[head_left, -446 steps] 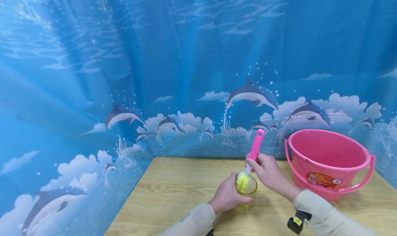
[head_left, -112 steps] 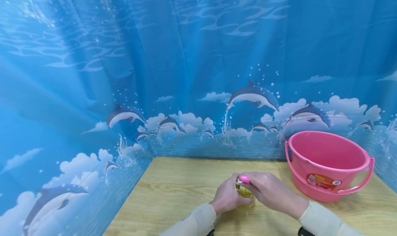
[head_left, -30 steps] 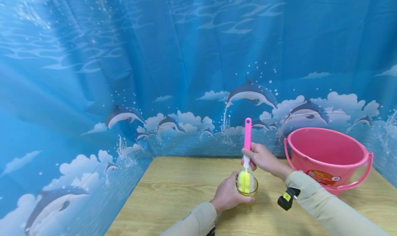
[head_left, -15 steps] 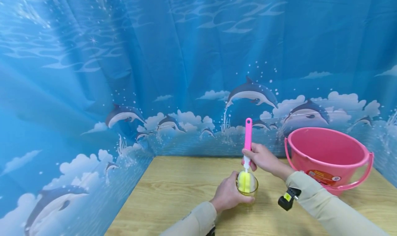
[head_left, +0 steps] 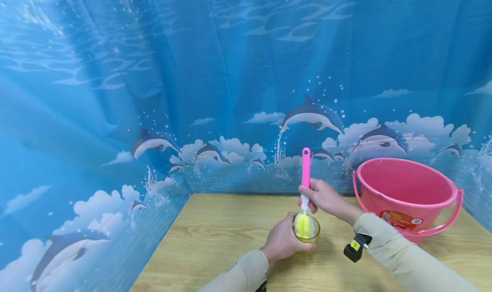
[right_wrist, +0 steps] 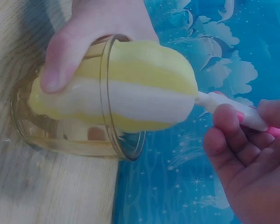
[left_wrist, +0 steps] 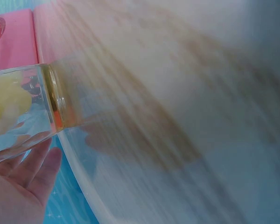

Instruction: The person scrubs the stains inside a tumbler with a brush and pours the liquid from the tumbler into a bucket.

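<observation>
A clear amber-tinted glass (right_wrist: 74, 143) stands on the wooden table, and my left hand (head_left: 283, 240) grips its side, thumb across the front. Inside it sits the yellow-and-white sponge head of a cup brush (right_wrist: 144, 100), its upper part rising past the rim. My right hand (head_left: 326, 198) pinches the brush at its white neck, where the pink handle (head_left: 306, 168) begins; the handle points nearly straight up. In the left wrist view, part of the left hand (left_wrist: 25, 186) shows beside the glass (left_wrist: 51, 93), with the sponge blurred within.
To the right, a pink bucket (head_left: 430, 217) with a lowered handle and a red label stands on the table (head_left: 215, 228). A blue curtain (head_left: 230, 70) printed with dolphins hangs behind and at the left. The right sleeve passes in front of the bucket.
Earlier, the right hand was low over the glass, covering the brush; it then rose and the brush stands upright. Over the last half second the brush dips slightly leftward. The left hand stays put.
</observation>
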Demonstrator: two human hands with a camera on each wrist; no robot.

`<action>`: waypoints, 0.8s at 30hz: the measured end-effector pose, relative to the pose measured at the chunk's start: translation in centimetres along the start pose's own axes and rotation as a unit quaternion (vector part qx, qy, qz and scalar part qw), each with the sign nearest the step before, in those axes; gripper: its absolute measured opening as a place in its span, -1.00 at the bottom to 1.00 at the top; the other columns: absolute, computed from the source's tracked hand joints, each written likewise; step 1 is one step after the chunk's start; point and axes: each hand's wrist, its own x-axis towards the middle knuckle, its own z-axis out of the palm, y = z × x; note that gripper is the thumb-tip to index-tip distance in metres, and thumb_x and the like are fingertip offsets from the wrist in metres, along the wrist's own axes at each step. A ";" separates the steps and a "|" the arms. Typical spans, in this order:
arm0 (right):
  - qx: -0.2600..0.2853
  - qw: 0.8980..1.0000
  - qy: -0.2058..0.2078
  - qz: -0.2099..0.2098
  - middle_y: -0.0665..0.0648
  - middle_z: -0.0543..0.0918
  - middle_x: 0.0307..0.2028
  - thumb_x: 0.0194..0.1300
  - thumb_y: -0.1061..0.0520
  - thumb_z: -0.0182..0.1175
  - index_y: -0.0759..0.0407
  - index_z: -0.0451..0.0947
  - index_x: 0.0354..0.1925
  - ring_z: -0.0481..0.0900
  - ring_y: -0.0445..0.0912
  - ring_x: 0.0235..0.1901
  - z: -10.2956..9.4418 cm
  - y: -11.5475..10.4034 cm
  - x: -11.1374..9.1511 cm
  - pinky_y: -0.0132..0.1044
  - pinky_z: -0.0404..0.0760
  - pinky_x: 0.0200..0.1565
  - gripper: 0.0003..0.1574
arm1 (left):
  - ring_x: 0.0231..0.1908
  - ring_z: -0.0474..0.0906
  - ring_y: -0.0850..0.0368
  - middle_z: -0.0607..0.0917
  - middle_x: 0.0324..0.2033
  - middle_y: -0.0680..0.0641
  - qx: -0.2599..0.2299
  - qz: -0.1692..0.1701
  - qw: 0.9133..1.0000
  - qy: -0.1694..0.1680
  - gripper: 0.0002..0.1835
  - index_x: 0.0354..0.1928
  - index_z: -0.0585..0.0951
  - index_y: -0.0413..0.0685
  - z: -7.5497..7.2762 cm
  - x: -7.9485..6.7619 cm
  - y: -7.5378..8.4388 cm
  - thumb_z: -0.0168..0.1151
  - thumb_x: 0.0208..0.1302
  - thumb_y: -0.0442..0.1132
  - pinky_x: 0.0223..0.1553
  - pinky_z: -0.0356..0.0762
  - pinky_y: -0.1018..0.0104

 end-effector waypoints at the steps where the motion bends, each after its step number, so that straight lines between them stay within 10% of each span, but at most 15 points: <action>1: 0.000 1.000 -0.001 0.000 0.19 0.65 -0.47 0.59 0.05 -0.03 0.30 0.47 -0.14 0.42 -0.12 -0.66 0.1 0.0 0.0 -0.36 0.35 -0.62 -0.68 | -0.36 0.50 0.37 0.59 -0.31 0.28 0.000 0.001 1.000 0.000 -0.13 0.13 0.44 0.25 0.0 0.0 0.0 0.66 -0.28 0.22 -0.33 0.48 0.37; 24: -0.027 0.999 0.004 -0.029 0.20 0.61 -0.52 0.59 0.04 -0.03 0.29 0.49 -0.16 0.40 -0.13 -0.65 -1.1 -1.1 -0.7 -0.35 0.37 -0.59 -0.67 | -0.27 0.52 0.37 0.64 -0.21 0.24 0.009 -0.003 1.000 0.009 -0.08 0.20 0.44 0.24 0.0 -0.2 0.1 0.66 -0.28 0.22 -0.22 0.53 0.36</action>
